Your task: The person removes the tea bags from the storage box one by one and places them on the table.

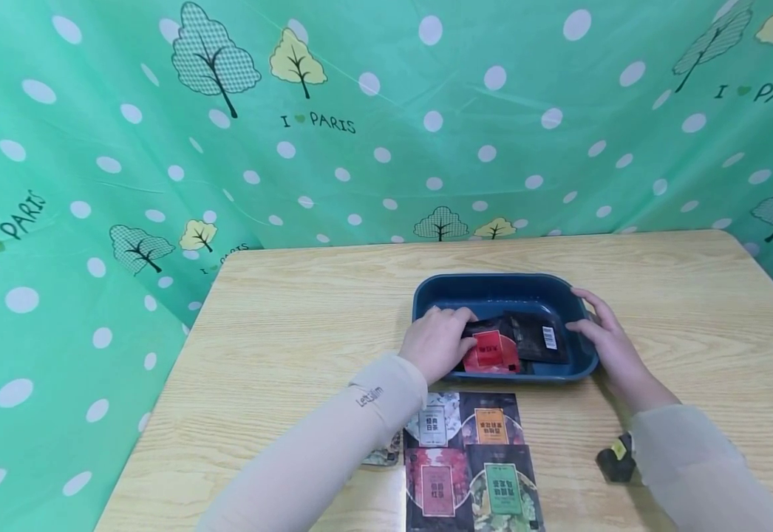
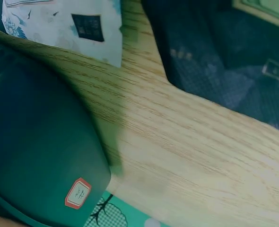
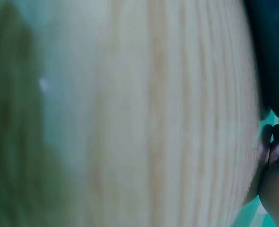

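Note:
My left hand (image 1: 434,344) reaches over the near left side of a dark blue plastic bin (image 1: 493,375). Its thumb and fingers pinch a black-and-red tea packet (image 1: 493,353) lying in the bin. Beside that packet is a black packet (image 1: 534,338) with a white barcode label. At the bin's right end, my right hand (image 1: 615,355) holds the rim, thumb over the edge and fingers along the outside. The left wrist view shows the bin's outer wall (image 2: 45,137) with a small red-edged sticker. Only a few dark fingers (image 3: 274,146) show in the right wrist view.
In front of the bin lie tea packets: white (image 1: 434,423), orange-labelled (image 1: 491,421), pink (image 1: 437,488) and green (image 1: 505,488). Another packet (image 1: 383,452) is partly under the left sleeve. A small dark object (image 1: 615,459) sits by the right cuff. Green patterned cloth (image 1: 373,177) hangs behind the table.

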A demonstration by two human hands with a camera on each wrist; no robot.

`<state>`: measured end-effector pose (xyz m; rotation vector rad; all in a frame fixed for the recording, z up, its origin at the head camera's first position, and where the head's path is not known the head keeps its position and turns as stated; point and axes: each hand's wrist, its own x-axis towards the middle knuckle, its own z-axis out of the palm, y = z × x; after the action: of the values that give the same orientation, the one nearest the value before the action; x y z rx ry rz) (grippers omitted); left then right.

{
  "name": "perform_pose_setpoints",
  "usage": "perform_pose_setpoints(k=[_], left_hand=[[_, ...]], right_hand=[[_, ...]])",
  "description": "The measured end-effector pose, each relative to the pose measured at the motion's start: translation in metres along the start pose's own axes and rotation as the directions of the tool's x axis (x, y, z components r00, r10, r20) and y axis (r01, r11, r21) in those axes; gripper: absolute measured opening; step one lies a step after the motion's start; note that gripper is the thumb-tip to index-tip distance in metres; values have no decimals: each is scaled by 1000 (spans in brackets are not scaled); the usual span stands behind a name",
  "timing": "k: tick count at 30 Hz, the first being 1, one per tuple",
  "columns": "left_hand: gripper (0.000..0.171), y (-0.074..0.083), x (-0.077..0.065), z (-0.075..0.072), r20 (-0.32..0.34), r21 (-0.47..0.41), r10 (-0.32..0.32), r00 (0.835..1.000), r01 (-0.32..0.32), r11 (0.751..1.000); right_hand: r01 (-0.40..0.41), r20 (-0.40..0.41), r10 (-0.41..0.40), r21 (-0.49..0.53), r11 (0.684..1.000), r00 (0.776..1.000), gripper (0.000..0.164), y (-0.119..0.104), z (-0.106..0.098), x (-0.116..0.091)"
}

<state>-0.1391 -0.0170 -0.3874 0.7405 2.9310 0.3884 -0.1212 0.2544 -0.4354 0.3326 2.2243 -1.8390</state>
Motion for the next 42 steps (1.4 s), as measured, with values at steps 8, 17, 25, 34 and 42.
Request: perform_pose_setpoints(k=[8,17,25,34,42], left_hand=[[26,0,-2,-7,30,-266,-54,998,60,962],[23,-2,-4,-13,37,-370,-76,996,84,925],[22,-5,-5,-20,-12,-460,-126,992,107,882],[18,-6,-12,-28,-47,-560,-211,976,149,815],[21,-11,-20,-35,-21,-587,-240,971,182,789]], right_hand=[[-7,7,7,9,1000,1000,63,-1,0,0],[18,10,-18,24,1000,1000,63,-1,-1,-1],[24,6,-25,31,999,1000,62,-1,-1,-2],[21,6,-21,25,999,1000,63,-2,0,-2],[-4,6,4,-4,1000,1000,63,-2,0,-2]])
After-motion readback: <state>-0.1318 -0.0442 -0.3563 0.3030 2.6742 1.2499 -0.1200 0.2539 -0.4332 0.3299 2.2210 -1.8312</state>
